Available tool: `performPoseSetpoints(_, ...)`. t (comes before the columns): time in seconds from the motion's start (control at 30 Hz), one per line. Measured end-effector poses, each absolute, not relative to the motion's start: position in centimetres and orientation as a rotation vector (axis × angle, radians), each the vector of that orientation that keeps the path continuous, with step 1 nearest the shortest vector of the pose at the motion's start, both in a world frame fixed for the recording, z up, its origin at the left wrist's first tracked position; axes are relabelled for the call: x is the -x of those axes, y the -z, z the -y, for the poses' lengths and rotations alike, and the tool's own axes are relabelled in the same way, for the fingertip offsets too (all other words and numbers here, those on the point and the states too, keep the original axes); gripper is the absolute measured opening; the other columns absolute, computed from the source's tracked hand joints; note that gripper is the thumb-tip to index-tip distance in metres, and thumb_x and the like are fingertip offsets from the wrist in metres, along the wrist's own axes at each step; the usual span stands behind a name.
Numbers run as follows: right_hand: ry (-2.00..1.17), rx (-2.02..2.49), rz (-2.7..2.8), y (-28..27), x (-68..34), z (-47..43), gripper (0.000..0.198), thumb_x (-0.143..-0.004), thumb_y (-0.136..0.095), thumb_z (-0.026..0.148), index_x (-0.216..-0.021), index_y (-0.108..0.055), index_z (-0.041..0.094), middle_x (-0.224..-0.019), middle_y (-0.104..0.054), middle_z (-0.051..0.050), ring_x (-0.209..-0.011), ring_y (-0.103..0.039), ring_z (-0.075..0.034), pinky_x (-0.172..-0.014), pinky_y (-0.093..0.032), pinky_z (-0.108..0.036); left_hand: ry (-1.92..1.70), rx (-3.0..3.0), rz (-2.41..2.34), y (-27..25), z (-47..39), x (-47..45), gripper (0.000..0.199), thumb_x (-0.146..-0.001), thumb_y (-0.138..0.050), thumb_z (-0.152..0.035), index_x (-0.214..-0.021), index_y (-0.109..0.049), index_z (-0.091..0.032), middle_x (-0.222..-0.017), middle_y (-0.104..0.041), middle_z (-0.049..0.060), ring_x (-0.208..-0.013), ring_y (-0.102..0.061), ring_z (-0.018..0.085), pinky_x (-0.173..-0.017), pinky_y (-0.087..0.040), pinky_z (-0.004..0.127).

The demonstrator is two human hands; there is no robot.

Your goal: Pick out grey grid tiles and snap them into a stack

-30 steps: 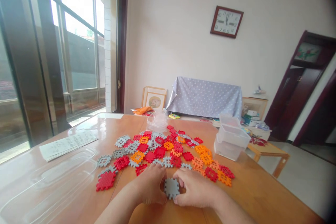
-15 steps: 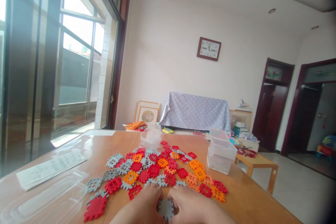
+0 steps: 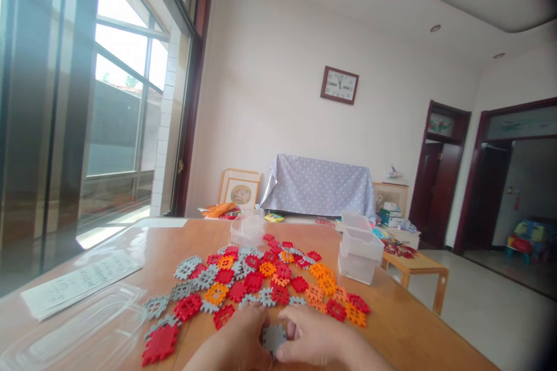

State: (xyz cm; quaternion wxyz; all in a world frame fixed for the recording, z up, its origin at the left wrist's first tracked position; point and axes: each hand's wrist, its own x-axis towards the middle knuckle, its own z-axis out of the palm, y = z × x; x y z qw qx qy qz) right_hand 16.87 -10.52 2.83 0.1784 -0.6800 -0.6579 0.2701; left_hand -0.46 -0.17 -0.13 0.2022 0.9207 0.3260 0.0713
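A grey square interlocking building tile (image 3: 274, 338) with notched edges is at the front of the table, between my two hands. My left hand (image 3: 240, 337) is closed on its left edge. On the opposite edge, the thumb and curled fingers of my right hand (image 3: 314, 336) pinch the same tile. The tile's near edge is partly hidden by the thumbs. Just beyond my fingers spreads a heap of loose red, orange and grey interlocking tiles (image 3: 253, 282), some solid and some with window-like openings. A red solid tile (image 3: 160, 344) lies to the left of my left hand.
A clear lid (image 3: 69, 330) and a stack of written paper sheets (image 3: 82, 285) lie on the wooden table (image 3: 418, 330) at left. One clear plastic container (image 3: 246, 229) stands behind the tiles, another clear container (image 3: 360, 256) at right. A small wooden stool (image 3: 420, 266) stands beyond.
The view has shifted slightly, with the room sliding a little leftward. The grey tile has turned slightly between my hands, and my right thumb now shows at its near right corner.
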Motion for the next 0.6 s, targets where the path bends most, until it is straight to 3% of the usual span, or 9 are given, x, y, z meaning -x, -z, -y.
performPoseSetpoints(0.1, -0.584, 2.018, 1.714, -0.2, -16.9, 9.9, 0.021, -0.076, -0.064, 0.03, -0.095, -0.069, 0.02, -0.078, -0.067, 0.002, -0.067, -0.055, -0.013, -0.057, -0.032, -0.023, -0.19, -2.581, -0.894, -0.1, 0.2, 0.5, 0.048, -0.052, -0.077, -0.04, -0.094, -0.065, -0.021, -0.108, -0.063, 0.008, -0.096, -0.056, 0.028, -0.067, -0.039, 0.031)
performPoseSetpoints(0.37, -0.571, 2.062, 1.477, 2.0, -15.9, 8.7, 0.024, -0.067, -0.065, 0.026, -0.09, -0.071, 0.02, -0.078, -0.072, 0.001, -0.07, -0.06, -0.015, -0.055, -0.03, -0.023, -0.179, -2.487, -0.899, -0.2, 0.3, 0.6, 0.057, -0.049, -0.082, -0.041, -0.099, -0.063, -0.02, -0.112, -0.062, 0.008, -0.094, -0.057, 0.026, -0.067, -0.039, 0.03)
performPoseSetpoints(0.5, -0.584, 2.046, 1.459, 1.8, -15.6, 8.7, 0.024, -0.067, -0.067, 0.03, -0.089, -0.07, 0.02, -0.076, -0.071, 0.001, -0.067, -0.058, -0.015, -0.053, -0.029, -0.023, -0.335, -2.41, -0.929, 0.9, -0.1, 0.0, 0.025, -0.068, -0.065, -0.025, -0.091, -0.058, -0.018, -0.105, -0.064, 0.006, -0.088, -0.057, 0.019, -0.067, -0.036, 0.026)
performPoseSetpoints(0.6, -0.562, 2.068, 1.407, 2.4, -15.7, 8.6, 0.023, -0.067, -0.065, 0.028, -0.088, -0.069, 0.02, -0.074, -0.07, 0.002, -0.067, -0.059, -0.016, -0.053, -0.03, -0.023, -0.391, -2.378, -1.021, 1.6, -0.3, -0.7, 0.014, -0.071, -0.054, -0.014, -0.084, -0.056, -0.018, -0.09, -0.066, 0.004, -0.085, -0.057, 0.019, -0.064, -0.033, 0.026)
